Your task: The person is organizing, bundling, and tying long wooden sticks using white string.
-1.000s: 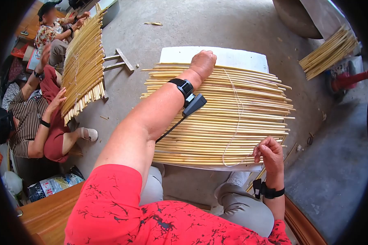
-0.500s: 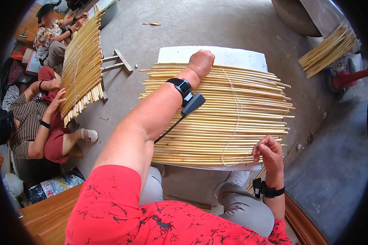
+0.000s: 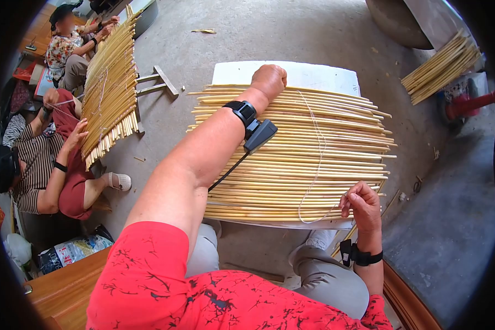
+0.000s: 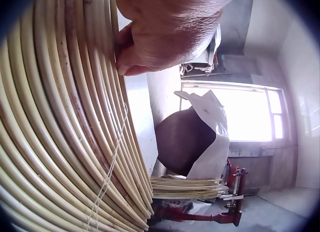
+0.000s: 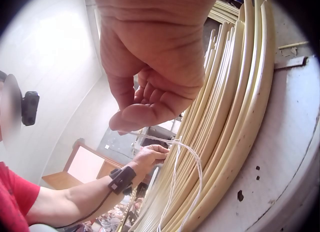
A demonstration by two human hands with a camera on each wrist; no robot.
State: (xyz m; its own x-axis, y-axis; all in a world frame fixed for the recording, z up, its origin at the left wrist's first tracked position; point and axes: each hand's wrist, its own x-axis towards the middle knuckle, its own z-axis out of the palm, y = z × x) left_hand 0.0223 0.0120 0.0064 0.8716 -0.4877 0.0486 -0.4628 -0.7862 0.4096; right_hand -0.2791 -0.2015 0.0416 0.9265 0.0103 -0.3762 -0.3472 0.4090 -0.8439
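A mat of pale yellow plant stalks (image 3: 269, 159) lies on a white board (image 3: 324, 80) before me, the stalks side by side. At the mat's far edge my left hand (image 3: 269, 82) has its fingers curled down around the outermost stalk (image 4: 121, 92); the fingertips are partly hidden. My right hand (image 3: 364, 204), low over the near right corner, pinches a thin white string (image 5: 155, 138) between thumb and forefinger. The string loops loosely over the stalks toward the far edge. Wrist cameras are strapped to both arms.
At left, two people work on another stalk mat (image 3: 113, 82) propped on a wooden stand (image 3: 162, 82). A bundle of loose stalks (image 3: 440, 66) and a red metal tool (image 3: 470, 104) are at the right. A wooden surface (image 3: 71, 286) stands at the near left.
My left hand has shifted slightly left along the far edge; the right hand stays in place with the string. The seated person at left lowered a raised hand, then drew it back with a strand.
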